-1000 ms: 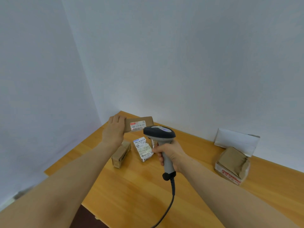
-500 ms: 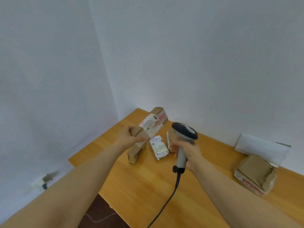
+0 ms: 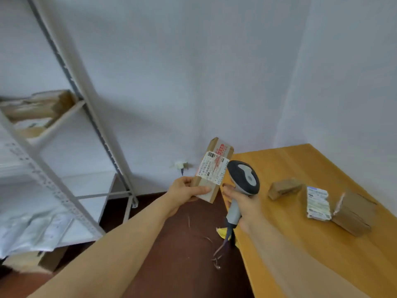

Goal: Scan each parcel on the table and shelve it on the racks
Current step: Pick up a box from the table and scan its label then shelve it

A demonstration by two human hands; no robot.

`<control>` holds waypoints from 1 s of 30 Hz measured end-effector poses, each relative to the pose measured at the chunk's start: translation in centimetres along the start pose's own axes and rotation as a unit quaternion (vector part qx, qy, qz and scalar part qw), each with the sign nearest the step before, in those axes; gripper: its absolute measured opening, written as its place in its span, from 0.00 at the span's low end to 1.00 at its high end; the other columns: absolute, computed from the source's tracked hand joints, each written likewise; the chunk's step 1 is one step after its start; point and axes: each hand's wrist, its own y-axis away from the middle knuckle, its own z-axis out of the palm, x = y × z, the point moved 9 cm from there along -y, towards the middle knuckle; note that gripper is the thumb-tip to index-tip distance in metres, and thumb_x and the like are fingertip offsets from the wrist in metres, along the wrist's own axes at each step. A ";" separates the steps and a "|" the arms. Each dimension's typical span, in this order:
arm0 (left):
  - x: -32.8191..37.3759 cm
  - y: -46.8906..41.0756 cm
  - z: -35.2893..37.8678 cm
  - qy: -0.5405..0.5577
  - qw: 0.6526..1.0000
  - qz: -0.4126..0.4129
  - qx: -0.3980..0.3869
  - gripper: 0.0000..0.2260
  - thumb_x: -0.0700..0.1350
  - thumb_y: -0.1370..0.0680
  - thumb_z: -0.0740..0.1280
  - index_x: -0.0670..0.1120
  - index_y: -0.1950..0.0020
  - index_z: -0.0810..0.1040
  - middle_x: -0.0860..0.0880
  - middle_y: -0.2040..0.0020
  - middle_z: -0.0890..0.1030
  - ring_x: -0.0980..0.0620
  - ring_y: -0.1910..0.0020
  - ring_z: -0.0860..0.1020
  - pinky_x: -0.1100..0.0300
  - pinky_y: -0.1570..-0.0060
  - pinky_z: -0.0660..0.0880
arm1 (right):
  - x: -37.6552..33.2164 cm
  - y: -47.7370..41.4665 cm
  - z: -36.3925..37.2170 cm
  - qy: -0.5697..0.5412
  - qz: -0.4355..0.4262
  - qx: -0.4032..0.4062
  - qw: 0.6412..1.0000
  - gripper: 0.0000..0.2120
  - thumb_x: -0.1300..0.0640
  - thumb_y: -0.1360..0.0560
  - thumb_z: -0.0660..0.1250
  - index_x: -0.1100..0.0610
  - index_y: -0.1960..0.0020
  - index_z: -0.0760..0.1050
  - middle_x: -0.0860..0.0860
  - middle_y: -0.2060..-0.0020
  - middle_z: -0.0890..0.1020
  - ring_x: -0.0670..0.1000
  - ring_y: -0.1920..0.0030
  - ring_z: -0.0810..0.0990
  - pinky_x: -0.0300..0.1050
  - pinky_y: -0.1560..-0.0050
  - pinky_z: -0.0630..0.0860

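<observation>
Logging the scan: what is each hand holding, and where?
Left hand grips the parcel by its lower end; right hand grips the scanner by its handle.

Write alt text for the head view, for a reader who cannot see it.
The left hand holds a labelled brown parcel up beside a handheld scanner gripped in the right hand. Three more parcels lie on the wooden table at right; a white rack, partly filled, stands at left.

Open floor (image 3: 171, 244) between rack (image 3: 73, 65) and table (image 3: 311, 254), rack's shelves crowded with parcels (image 3: 36, 105)
</observation>
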 end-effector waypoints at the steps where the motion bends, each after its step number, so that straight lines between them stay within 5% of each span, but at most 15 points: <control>1: -0.2 1.2 -3.0 0.012 1.000 0.000 0.021 0.26 0.43 0.34 0.79 0.42 0.40 0.74 0.44 0.43 0.82 0.48 0.47 0.82 0.52 0.45 0.79 | 0.9 0.4 2.7 0.014 0.003 -0.026 1.000 0.10 0.70 0.30 0.73 0.55 0.57 0.80 0.55 0.55 0.84 0.55 0.53 0.81 0.47 0.58 0.76; 10: -4.0 12.0 -27.8 0.164 0.969 0.019 0.185 0.18 0.33 0.27 0.70 0.39 0.38 0.73 0.39 0.41 0.79 0.43 0.43 0.80 0.54 0.51 0.81 | 11.5 6.5 28.3 0.122 0.019 -0.213 0.969 0.19 0.66 0.34 0.77 0.59 0.44 0.80 0.54 0.50 0.85 0.56 0.48 0.82 0.43 0.59 0.78; 14: -5.5 16.9 -40.0 0.211 0.938 0.040 0.271 0.18 0.36 0.27 0.71 0.38 0.38 0.75 0.38 0.45 0.81 0.43 0.48 0.82 0.56 0.55 0.81 | 16.9 10.6 39.6 0.153 0.027 -0.277 0.948 0.18 0.64 0.33 0.77 0.58 0.44 0.80 0.54 0.51 0.84 0.55 0.49 0.82 0.47 0.53 0.80; 17: -5.7 20.0 -48.8 0.211 0.913 0.060 0.344 0.22 0.41 0.28 0.74 0.40 0.35 0.75 0.38 0.46 0.82 0.43 0.51 0.83 0.57 0.56 0.81 | 20.0 13.1 46.7 0.186 0.014 -0.296 0.937 0.13 0.64 0.33 0.77 0.59 0.49 0.82 0.54 0.56 0.85 0.54 0.52 0.82 0.42 0.59 0.79; 21: -4.4 22.4 -58.1 0.172 0.877 0.082 0.440 0.26 0.42 0.27 0.73 0.48 0.30 0.70 0.42 0.46 0.81 0.46 0.53 0.83 0.61 0.62 0.81 | 22.3 15.0 54.0 0.207 -0.006 -0.320 0.924 0.08 0.68 0.32 0.73 0.56 0.60 0.79 0.53 0.65 0.82 0.54 0.60 0.79 0.43 0.61 0.76; 24: -2.8 21.8 -63.0 0.130 0.874 0.085 0.460 0.28 0.38 0.24 0.69 0.49 0.26 0.66 0.43 0.39 0.77 0.45 0.46 0.80 0.59 0.57 0.80 | 23.6 15.1 57.7 0.208 -0.004 -0.306 0.929 0.11 0.70 0.32 0.71 0.56 0.64 0.77 0.55 0.67 0.79 0.54 0.62 0.76 0.43 0.62 0.74; 27: -0.8 19.8 -66.8 0.051 0.870 0.076 0.484 0.30 0.40 0.25 0.69 0.51 0.24 0.64 0.46 0.35 0.75 0.46 0.43 0.78 0.51 0.48 0.80 | 24.4 14.2 60.8 0.202 0.001 -0.297 0.933 0.10 0.70 0.32 0.71 0.57 0.63 0.76 0.56 0.67 0.78 0.53 0.63 0.75 0.42 0.63 0.73; 30: 2.4 17.3 -69.9 -0.066 0.852 0.085 0.513 0.28 0.45 0.24 0.69 0.53 0.26 0.66 0.49 0.35 0.75 0.51 0.47 0.77 0.57 0.53 0.80 | 24.7 12.5 63.9 0.188 0.006 -0.294 0.937 0.05 0.71 0.33 0.71 0.64 0.59 0.77 0.56 0.68 0.77 0.54 0.64 0.74 0.45 0.60 0.72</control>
